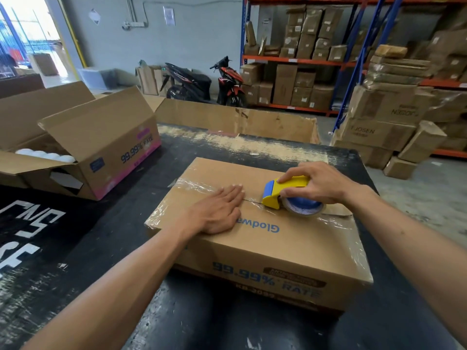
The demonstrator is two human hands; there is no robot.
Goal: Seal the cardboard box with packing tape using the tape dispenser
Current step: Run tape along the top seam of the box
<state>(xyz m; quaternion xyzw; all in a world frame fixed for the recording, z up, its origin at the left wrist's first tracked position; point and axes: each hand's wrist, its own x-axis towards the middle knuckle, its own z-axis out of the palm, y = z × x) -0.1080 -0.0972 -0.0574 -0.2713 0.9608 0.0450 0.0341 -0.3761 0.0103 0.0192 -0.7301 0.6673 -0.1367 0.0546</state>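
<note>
A closed cardboard box (285, 243) with blue print lies on the black table (126, 223). Clear packing tape (194, 186) runs along its centre seam from the left edge, and more tape covers the right end. My left hand (217, 210) lies flat on the seam, fingers together, holding nothing. My right hand (313, 183) grips a yellow and blue tape dispenser (280, 193) with a blue-cored tape roll (303, 207). The dispenser rests on the seam just right of my left fingertips.
An open cardboard box (106, 147) with white round items inside stands on the table at the left. A large flat cardboard tray (240, 120) sits behind the table. Stacked cartons (386, 122), shelving and two parked scooters (202, 82) fill the background.
</note>
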